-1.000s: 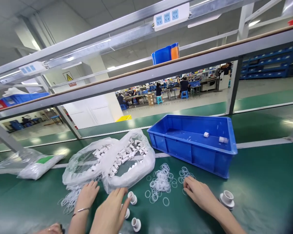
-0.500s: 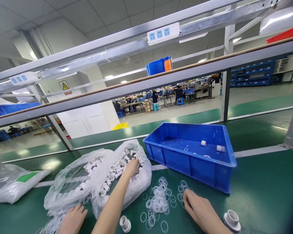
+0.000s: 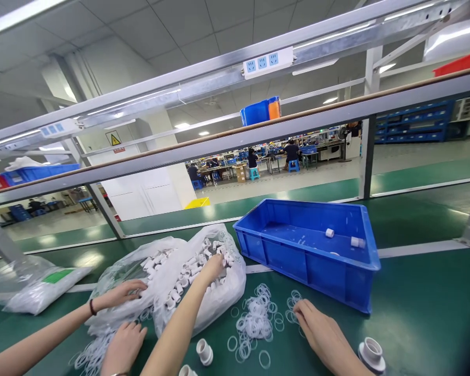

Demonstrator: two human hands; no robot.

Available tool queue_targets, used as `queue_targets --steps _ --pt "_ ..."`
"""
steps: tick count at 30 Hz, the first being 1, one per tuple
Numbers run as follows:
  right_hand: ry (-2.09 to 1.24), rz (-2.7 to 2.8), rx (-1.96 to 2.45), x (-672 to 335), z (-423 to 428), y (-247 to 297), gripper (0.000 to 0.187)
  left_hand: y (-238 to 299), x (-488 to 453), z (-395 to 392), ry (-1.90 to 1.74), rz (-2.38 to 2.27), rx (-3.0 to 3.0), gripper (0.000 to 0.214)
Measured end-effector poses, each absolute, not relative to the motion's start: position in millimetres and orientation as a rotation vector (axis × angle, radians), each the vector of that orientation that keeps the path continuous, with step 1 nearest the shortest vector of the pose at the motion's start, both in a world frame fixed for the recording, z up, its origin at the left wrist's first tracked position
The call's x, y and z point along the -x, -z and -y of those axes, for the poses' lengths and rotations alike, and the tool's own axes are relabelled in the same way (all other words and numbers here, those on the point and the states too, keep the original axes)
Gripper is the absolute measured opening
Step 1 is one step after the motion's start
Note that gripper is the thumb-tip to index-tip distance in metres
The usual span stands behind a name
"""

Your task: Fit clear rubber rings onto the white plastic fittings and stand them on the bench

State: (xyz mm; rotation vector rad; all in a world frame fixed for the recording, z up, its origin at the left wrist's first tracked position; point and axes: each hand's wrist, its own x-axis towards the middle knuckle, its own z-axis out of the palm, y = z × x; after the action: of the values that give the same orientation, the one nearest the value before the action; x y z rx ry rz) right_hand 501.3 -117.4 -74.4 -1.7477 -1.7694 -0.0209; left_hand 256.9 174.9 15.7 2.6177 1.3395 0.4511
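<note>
My left hand reaches into an open clear plastic bag full of small white tube fittings, fingers curled down into the pile. My right hand lies flat on the green table, fingertips touching a scatter of clear rubber rings. A white flanged fitting stands by my left forearm. A larger one sits right of my right wrist. Two hands of a co-worker are at the left: one on a heap of rings, one on the bag.
A blue plastic bin holding two white fittings stands behind the rings. A sealed bag with a green label lies far left. A metal frame rail crosses overhead with a power strip. People work at distant tables.
My left hand went from the table's near edge into the bag and stayed there. A co-worker's second arm has come in from the left onto the bag. My right hand stays on the rings.
</note>
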Motion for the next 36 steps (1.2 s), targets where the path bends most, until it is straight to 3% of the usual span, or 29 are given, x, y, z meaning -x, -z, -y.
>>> queue_targets --steps 2,5,8,13,19,25,36 --pt "-0.006 1.755 1.766 -500.9 118.9 70.1 0.023 -31.0 -260.3 -160.1 -0.61 -1.3 -2.548 0.008" --pt "-0.083 1.722 1.786 -499.7 122.2 63.5 0.022 -53.9 -270.1 -114.7 -0.874 -1.187 -2.441 0.031" --pt "-0.19 1.677 1.785 -497.0 124.9 56.7 0.022 -59.4 -282.3 -41.5 -0.999 -0.951 -2.253 0.039" --pt "-0.346 1.614 1.762 -492.1 124.8 51.4 0.026 -0.3 -302.4 61.8 -0.788 -0.534 -1.6 0.049" --pt "-0.482 1.615 1.574 -487.5 121.8 52.7 0.034 81.0 -313.8 63.9 -0.666 -0.402 -1.247 0.085" --pt "-0.641 1.594 1.475 -480.3 125.1 44.5 0.036 81.9 -310.9 60.5 -0.617 -0.43 -1.268 0.06" --pt "-0.772 1.635 1.413 -473.2 134.4 27.4 0.03 77.0 -308.7 65.3 -0.674 -0.635 -1.388 0.059"
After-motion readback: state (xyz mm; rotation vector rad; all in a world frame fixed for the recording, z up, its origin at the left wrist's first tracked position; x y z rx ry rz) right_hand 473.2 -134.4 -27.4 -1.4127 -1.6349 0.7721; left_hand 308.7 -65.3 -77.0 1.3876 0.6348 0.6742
